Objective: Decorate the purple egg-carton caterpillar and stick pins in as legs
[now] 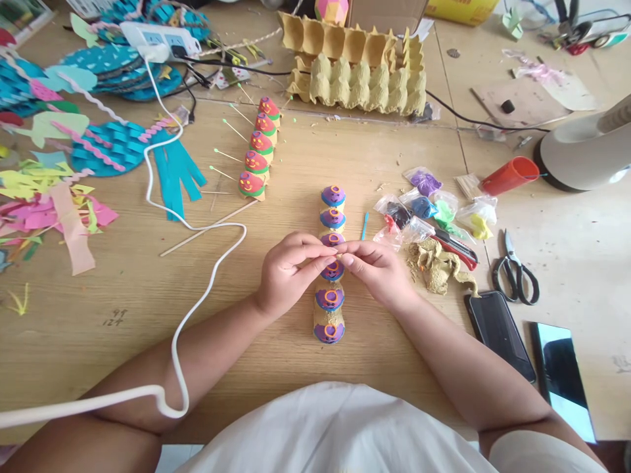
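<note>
My left hand (294, 269) and my right hand (372, 268) meet fingertip to fingertip, both pinching. Whatever lies between the fingertips is too small to make out. Directly below them, a strip of egg-carton cups (329, 301) runs away from me, each cup capped with purple and blue clay and an orange ring. The fingers hide part of the middle cups. Farther off to the left stands a second strip of cups (259, 141), with red tops, green bands and thin green-tipped sticks. A small blue stick (365, 225) lies just beyond my right hand.
Bagged coloured clay (446, 211), a red utility knife (456, 248), torn carton scraps (436, 266), scissors (515, 272) and two phones (500, 335) lie right. An egg carton (367, 82) sits at the back. A white cable (217, 263) crosses the left side near paper crafts (106, 148).
</note>
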A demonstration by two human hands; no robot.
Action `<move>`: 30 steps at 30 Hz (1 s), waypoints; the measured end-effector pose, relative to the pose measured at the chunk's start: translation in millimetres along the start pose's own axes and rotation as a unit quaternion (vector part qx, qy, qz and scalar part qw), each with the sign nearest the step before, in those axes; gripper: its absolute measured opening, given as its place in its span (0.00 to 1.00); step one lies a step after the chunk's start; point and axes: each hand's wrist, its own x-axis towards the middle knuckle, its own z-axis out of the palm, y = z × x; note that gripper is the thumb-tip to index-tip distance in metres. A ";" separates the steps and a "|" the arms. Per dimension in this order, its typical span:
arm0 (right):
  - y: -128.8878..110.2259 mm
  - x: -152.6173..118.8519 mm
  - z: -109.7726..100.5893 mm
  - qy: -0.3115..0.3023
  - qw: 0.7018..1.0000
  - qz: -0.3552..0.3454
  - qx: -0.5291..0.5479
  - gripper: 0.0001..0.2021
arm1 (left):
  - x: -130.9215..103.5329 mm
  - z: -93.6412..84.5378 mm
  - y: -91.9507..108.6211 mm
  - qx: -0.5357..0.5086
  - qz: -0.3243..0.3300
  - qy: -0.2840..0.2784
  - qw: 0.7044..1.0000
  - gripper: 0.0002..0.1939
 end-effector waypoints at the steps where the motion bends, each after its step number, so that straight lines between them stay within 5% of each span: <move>1: 0.1 -0.5 0.6 -0.003 1.000 -0.003 -0.012 0.12 | -0.1 -0.4 0.2 0.008 0.010 -0.002 1.000 0.06; 15: 3.7 -0.7 2.1 -0.001 1.000 0.008 0.018 0.14 | -1.6 0.7 -0.1 0.026 0.027 -0.016 0.999 0.04; 30: -0.8 3.9 -8.3 0.003 0.997 -0.006 0.078 0.19 | -3.1 6.3 -3.2 -0.082 -0.142 0.015 0.986 0.07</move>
